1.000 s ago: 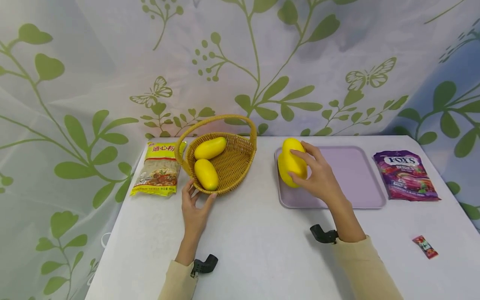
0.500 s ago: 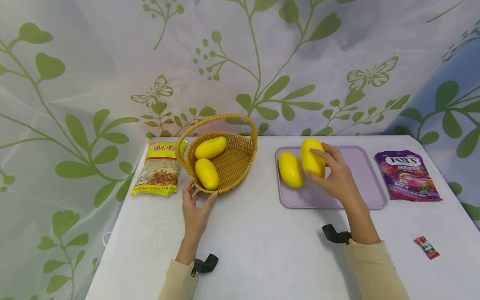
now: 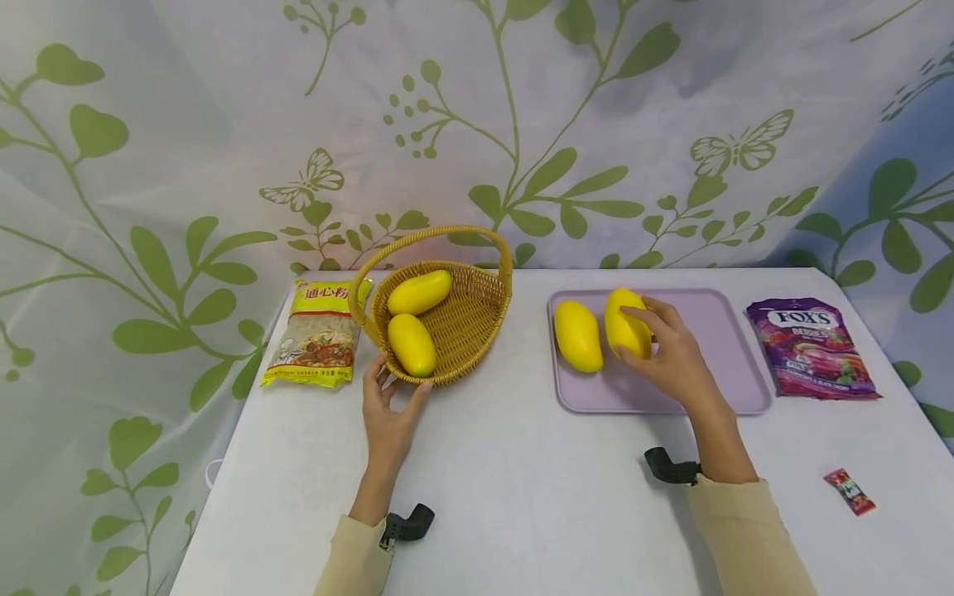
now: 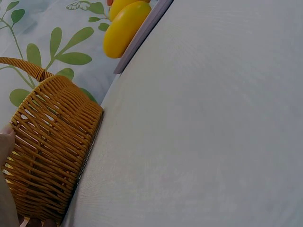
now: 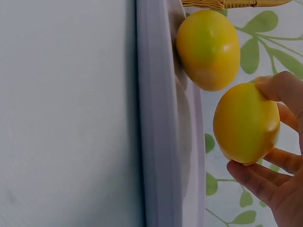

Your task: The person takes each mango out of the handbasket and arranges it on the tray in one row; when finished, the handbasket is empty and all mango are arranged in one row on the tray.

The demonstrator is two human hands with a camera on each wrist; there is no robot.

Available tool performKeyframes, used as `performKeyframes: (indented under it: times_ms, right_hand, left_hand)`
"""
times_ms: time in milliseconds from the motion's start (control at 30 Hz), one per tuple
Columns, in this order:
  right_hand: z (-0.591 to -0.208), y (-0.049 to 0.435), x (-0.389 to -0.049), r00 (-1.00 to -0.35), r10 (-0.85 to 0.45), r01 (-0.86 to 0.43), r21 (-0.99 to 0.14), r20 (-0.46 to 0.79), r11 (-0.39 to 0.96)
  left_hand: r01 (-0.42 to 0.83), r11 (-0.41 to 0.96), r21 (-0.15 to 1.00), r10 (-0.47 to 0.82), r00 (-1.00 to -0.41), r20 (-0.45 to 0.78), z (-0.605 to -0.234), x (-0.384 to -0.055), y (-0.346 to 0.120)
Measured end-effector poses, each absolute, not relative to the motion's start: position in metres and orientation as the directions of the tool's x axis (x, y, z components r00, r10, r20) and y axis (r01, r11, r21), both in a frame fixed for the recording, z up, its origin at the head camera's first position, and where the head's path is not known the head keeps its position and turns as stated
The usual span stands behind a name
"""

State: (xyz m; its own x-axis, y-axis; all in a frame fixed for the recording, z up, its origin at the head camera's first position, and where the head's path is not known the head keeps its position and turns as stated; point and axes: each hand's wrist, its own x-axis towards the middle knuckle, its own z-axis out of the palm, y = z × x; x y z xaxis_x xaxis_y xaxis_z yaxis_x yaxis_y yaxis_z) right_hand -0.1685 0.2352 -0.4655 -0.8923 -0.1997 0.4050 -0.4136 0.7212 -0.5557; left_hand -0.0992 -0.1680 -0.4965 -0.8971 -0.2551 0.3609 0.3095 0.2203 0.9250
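Yellow mango [image 3: 626,325] pinched in the right hand [image 3: 671,356], wicker basket [image 3: 465,323] held by the left hand [image 3: 387,414]

Right of centre in the head view, the mango sits between thumb and bent fingers, the grip only as wide as the fruit. It is over the left half of a pale purple tray [image 3: 715,356]; whether it touches the tray I cannot tell. Just to its left, a second mango [image 3: 578,336] lies in the tray. In the right wrist view, the thumb meets the top of the held fruit and fingertips meet its lower edge.

Left of centre, the other hand has its thumb and fingers apart around the basket's lower-left edge, taking hold of it lightly. Inside the basket, two more mangoes [image 3: 411,345] lie against the left side.

A bag of pasta [image 3: 316,335] lies at the basket's left. Toward the right edge of the frame is a purple candy bag [image 3: 812,348], and at lower right a small wrapped candy [image 3: 850,492]. All of it is on a white table [image 3: 507,497] before a leaf-patterned curtain [image 3: 462,50].
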Motion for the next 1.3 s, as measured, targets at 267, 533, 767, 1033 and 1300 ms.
performKeyframes:
  times_ms: [267, 533, 767, 1033, 1300]
  right_hand:
    - [-0.473, 0.236, -0.169, -0.932, -0.193, -0.345, -0.585, 0.307, 0.734]
    - [-0.475, 0.234, -0.169, -0.931, -0.191, -0.345, -0.580, 0.310, 0.738]
    - [-0.476, 0.233, -0.169, -0.942, -0.185, -0.321, -0.587, 0.281, 0.744]
    - [-0.477, 0.232, -0.170, -0.944, -0.195, -0.318, -0.583, 0.264, 0.748]
    - [-0.477, 0.231, -0.170, -0.939, -0.202, -0.333, -0.583, 0.280, 0.741]
  left_hand:
    - [0.309, 0.237, 0.921, -0.249, -0.897, 0.365, -0.497, -0.099, -0.167]
    - [0.304, 0.221, 0.927, -0.252, -0.900, 0.356, -0.497, -0.099, -0.168]
    - [0.300, 0.237, 0.924, -0.254, -0.899, 0.357, -0.497, -0.099, -0.168]
    - [0.312, 0.231, 0.922, -0.252, -0.896, 0.367, -0.497, -0.100, -0.168]
    - [0.313, 0.243, 0.918, -0.250, -0.894, 0.371, -0.497, -0.100, -0.168]
